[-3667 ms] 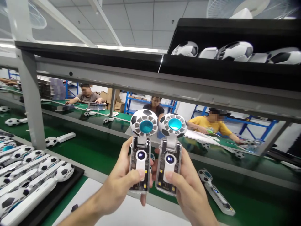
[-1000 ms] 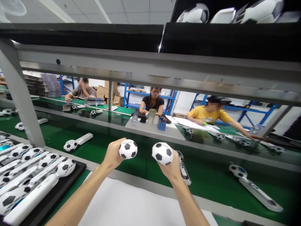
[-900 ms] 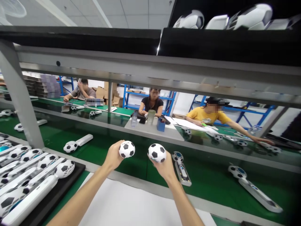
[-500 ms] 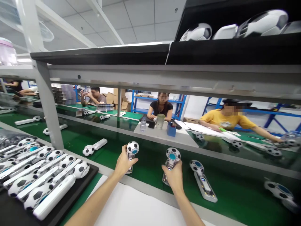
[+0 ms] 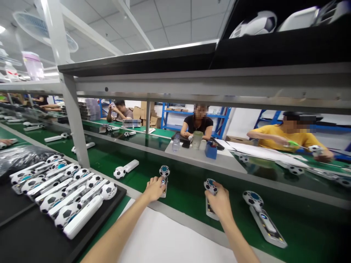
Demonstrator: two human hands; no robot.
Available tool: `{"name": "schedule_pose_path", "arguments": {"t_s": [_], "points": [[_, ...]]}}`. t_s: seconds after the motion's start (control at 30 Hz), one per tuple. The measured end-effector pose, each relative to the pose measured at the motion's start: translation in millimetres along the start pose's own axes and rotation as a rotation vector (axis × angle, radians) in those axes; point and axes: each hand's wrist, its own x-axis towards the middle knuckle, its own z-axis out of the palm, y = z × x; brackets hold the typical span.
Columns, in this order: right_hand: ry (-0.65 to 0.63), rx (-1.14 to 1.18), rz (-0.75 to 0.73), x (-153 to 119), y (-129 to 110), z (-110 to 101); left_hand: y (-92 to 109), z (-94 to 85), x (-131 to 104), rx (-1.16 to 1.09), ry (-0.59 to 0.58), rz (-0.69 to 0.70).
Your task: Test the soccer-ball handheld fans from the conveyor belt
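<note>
My left hand (image 5: 155, 190) is closed around the handle of a white device with a soccer-ball head (image 5: 165, 170), over the green belt (image 5: 181, 208). My right hand (image 5: 221, 201) grips a second soccer-ball device (image 5: 210, 185) near its ball head, with the thumb across it. The handle below that hand is uncovered, and its inside shows. To the right, a third such device (image 5: 267, 226) lies on the belt with its handle uncovered too. Both hands hide parts of what they hold.
A black tray (image 5: 109, 204) at left bears rows of white soccer-ball devices. White paper (image 5: 167, 237) covers the near edge. Another device (image 5: 126, 168) lies on the belt. A shelf beam (image 5: 192, 86) crosses overhead, with a post (image 5: 75, 124) at left. Co-workers sit opposite.
The view has swung left. My left hand now lies lower along its device; my right hand has moved up to the ball head. The co-worker in yellow has drawn an outstretched arm back.
</note>
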Motion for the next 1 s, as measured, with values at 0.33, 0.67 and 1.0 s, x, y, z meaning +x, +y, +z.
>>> {"name": "schedule_pose_path", "arguments": {"t_s": [0.33, 0.67, 1.0], "points": [[0.036, 0.122, -0.064, -3, -43, -42, 6, -13.5, -1, 0.073, 0.112, -0.013], [0.12, 0.32, -0.096, -1, -69, -73, -58, -74.9, -15, 0.26, 0.392, -0.6], [-0.042, 0.327, -0.172, -24, -98, -77, 18, -140.6, -24, -0.05, 0.386, -0.346]]}}
